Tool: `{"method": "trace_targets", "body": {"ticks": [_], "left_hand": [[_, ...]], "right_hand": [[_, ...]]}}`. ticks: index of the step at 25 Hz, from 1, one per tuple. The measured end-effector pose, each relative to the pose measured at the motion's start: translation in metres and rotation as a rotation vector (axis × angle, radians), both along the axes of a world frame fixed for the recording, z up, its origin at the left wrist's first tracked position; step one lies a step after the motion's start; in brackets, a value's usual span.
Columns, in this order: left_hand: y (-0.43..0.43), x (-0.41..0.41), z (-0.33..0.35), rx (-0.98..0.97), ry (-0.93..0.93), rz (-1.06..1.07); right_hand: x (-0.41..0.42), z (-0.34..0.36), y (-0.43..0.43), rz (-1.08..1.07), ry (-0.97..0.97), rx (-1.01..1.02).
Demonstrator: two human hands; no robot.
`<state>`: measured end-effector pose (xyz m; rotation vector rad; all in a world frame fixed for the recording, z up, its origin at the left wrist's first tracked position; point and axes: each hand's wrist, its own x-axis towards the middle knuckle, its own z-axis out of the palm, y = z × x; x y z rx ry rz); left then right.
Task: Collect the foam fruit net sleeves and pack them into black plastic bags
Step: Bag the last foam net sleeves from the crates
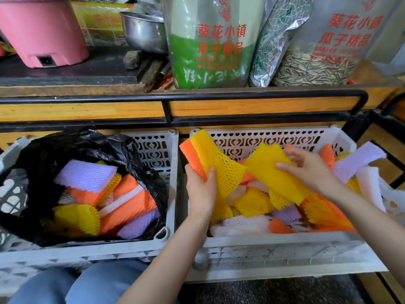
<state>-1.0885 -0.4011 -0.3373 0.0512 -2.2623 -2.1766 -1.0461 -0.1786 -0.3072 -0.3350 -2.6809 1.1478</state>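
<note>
Step in hand: collecting, mid-gather over the right crate (263, 137).

- Your left hand (200, 185) sits near centre of view, fingers and thumb curled round a small stack. It pinches an orange sleeve (190, 154) against a yellow sleeve (217, 159), and both stand up toward 12 o'clock.
- Your right hand (311, 172), at 3 o'clock from the left, pinches a second yellow sleeve (269, 170) by its upper edge. The thumb lies on the face and the fingers curl over the top. This sleeve overlaps the lower part of the left-hand stack; I cannot tell whether they touch.
- Loose sleeves (252, 202) in orange, yellow, lilac and white lie in a heap under both hands and fill much of the right crate.
- The black bag (72, 143) is at 9 o'clock, mouth open, lining the left crate (157, 145). Packed sleeves (85, 176) lie inside, with room left above them.
- A table (241, 106) edge runs across at 12 o'clock, behind both crates.

Judgement: the task is partly done, with plenty left to move.

Next move: lay the right-hand sleeve flat onto the left-hand stack and tighten the pinch so nothing fans out. Then carry the bundle toward 9 o'clock, over the wall between the crates, and drop it through the bag mouth. The foam is light and springy, so grip the stack mid-length.
</note>
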Motion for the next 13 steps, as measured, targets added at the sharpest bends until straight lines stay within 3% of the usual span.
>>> {"method": "trace_targets", "body": {"ticks": [3, 7, 11, 13], "left_hand": [[-0.001, -0.002, -0.004, 0.024, 0.02, 0.039], [0.003, 0.003, 0.002, 0.013, -0.019, -0.168], [0.005, 0.003, -0.004, 0.214, -0.082, -0.437], [0.007, 0.006, -0.004, 0.211, -0.075, -0.49]], "right_hand": [[-0.001, 0.015, 0.001, -0.113, 0.18, -0.042], [0.005, 0.019, -0.017, 0.052, 0.122, -0.393], [-0.001, 0.005, -0.043, 0.126, 0.025, -0.299], [-0.006, -0.003, -0.054, 0.119, 0.036, -0.24]]}}
